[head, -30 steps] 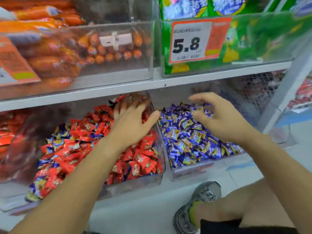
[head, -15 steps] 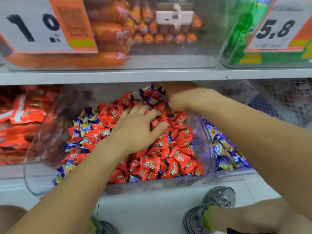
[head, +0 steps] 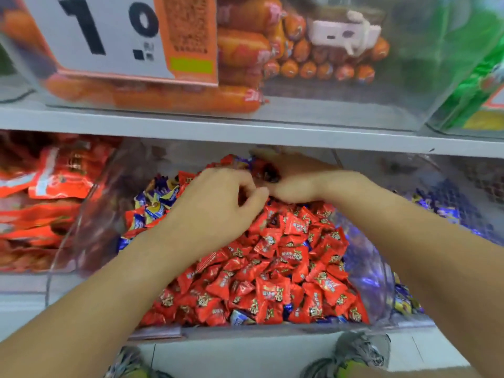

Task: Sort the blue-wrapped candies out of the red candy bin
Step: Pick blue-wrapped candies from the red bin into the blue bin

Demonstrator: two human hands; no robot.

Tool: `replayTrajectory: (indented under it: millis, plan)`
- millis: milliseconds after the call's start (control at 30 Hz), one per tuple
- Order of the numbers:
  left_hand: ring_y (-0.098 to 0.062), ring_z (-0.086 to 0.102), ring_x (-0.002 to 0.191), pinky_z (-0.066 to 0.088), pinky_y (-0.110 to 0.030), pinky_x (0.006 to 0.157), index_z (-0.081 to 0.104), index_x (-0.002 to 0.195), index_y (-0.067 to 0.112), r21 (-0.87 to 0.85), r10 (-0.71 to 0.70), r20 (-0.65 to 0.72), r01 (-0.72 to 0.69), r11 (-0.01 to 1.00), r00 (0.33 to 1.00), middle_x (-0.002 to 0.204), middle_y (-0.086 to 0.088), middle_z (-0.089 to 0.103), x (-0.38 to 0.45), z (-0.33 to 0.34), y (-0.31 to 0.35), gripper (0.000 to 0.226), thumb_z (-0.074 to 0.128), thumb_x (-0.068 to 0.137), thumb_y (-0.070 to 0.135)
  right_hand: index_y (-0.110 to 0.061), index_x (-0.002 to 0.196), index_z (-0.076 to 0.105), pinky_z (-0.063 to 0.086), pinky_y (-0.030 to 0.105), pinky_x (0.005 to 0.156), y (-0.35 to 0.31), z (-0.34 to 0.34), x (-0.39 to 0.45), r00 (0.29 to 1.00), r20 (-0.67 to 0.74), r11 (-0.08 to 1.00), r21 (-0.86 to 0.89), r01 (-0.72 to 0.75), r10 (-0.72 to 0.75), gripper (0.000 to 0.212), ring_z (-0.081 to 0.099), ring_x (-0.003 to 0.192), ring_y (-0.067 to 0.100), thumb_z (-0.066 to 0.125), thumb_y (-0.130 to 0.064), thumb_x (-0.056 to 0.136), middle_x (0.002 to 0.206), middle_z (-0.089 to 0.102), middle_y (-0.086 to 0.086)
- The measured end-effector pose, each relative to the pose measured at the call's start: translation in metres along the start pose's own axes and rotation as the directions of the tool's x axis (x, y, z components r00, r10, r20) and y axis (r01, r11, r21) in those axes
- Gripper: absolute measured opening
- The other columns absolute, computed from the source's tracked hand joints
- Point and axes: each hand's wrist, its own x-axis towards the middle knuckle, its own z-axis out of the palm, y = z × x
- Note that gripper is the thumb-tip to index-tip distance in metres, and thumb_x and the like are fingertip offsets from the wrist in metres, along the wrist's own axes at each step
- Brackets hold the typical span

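Both hands have shifted farther into the red candy bin; left hand curls, pinching candies; right hand clenches around a wrapper, colour unclear.

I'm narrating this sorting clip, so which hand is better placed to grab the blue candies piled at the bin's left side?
Probably the left hand: it sits right beside the blue-wrapped candies, while the right hand is curled at the bin's far back.

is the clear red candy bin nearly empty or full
Full: red-wrapped candies heap above the clear plastic bin's front wall, with blue-wrapped candies still mixed in at the left.
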Motion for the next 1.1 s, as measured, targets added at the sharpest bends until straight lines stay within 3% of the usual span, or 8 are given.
replayTrajectory:
  millis: [100,233,400,533,667,767,900,1100]
  plan:
    - [-0.017,0.057,0.091,0.040,-0.031,0.074,0.057,0.096,0.024,0.025,-0.033,-0.077,0.035,0.999,0.996,0.095,0.007,0.057,0.001,-0.004,-0.010,0.023,0.063,0.084,0.043,-0.044,0.139,0.040,0.043,0.037,0.104,-0.002,0.004,0.013,0.999,0.051,0.998,0.055,-0.013,0.010,0.066,0.051,0.127,0.021,0.057,-0.069,0.080,0.139,0.054,-0.007]
    - [-0.027,0.049,0.118,0.045,-0.036,0.090,0.039,0.135,0.019,0.070,-0.037,0.021,0.036,0.997,0.999,0.124,-0.001,0.047,0.004,-0.012,-0.024,0.074,0.063,0.077,0.058,-0.036,0.139,0.043,0.041,0.033,0.104,-0.008,0.012,0.006,0.997,0.067,0.995,0.101,0.019,-0.026,0.057,0.052,0.123,0.018,0.061,-0.055,0.088,0.138,0.053,-0.006]
    - [-0.007,0.041,0.133,0.035,-0.022,0.105,0.016,0.151,0.037,-0.057,0.050,0.239,-0.037,0.998,0.970,0.150,0.012,0.037,-0.003,-0.021,-0.027,0.103,0.071,0.068,0.066,-0.045,0.143,0.035,0.034,0.038,0.113,-0.020,0.014,-0.032,0.992,0.051,0.984,0.145,0.103,-0.112,0.055,0.044,0.133,0.020,0.055,-0.054,0.092,0.144,0.042,-0.001]
    - [0.005,0.039,0.132,0.037,-0.027,0.110,0.021,0.147,0.048,-0.089,0.114,0.319,-0.090,0.992,0.941,0.146,0.024,0.039,-0.011,-0.024,-0.025,0.101,0.058,0.061,0.084,-0.051,0.147,0.029,0.018,0.039,0.122,-0.018,0.013,-0.072,0.977,0.029,0.957,0.210,0.201,-0.212,0.052,0.020,0.147,0.015,0.045,-0.049,0.097,0.157,0.023,-0.013]
    - [0.009,0.047,0.116,0.040,-0.019,0.102,0.034,0.141,0.051,-0.123,0.117,0.311,-0.082,0.989,0.943,0.126,0.028,0.049,-0.018,-0.025,-0.018,0.086,0.054,0.064,0.083,-0.046,0.153,0.018,0.010,0.025,0.122,-0.017,0.019,-0.105,0.959,-0.052,0.950,0.133,0.282,-0.277,0.054,0.002,0.149,0.000,0.038,-0.030,0.105,0.163,0.009,-0.015]
    - [0.004,0.052,0.104,0.043,-0.023,0.096,0.051,0.132,0.046,-0.057,0.115,0.289,-0.103,0.993,0.950,0.108,0.026,0.051,-0.019,-0.022,-0.018,0.065,0.060,0.072,0.069,-0.043,0.151,0.022,0.015,0.016,0.118,-0.020,0.024,-0.116,0.947,-0.150,0.948,0.108,0.300,-0.283,0.062,0.014,0.147,-0.002,0.049,-0.020,0.100,0.160,0.019,-0.017]
    - [0.000,0.053,0.097,0.045,-0.027,0.091,0.061,0.106,0.048,-0.070,0.091,0.267,-0.075,0.995,0.959,0.100,0.022,0.054,-0.018,-0.025,-0.021,0.032,0.075,0.077,0.049,-0.039,0.143,0.039,0.032,0.003,0.099,-0.015,0.019,-0.118,0.941,-0.323,0.963,0.205,0.176,-0.103,0.068,0.046,0.125,-0.007,0.073,-0.023,0.087,0.139,0.045,-0.020]
    - [-0.001,0.057,0.108,0.047,-0.039,0.097,0.060,0.091,0.049,-0.106,0.016,0.252,0.011,0.994,0.968,0.106,0.026,0.065,-0.019,-0.033,-0.021,0.024,0.076,0.074,0.053,-0.041,0.103,0.067,0.043,0.007,0.084,-0.010,0.014,-0.119,0.917,-0.398,0.955,0.271,0.121,-0.003,0.023,0.063,0.093,-0.007,0.076,-0.034,0.084,0.104,0.068,-0.025]
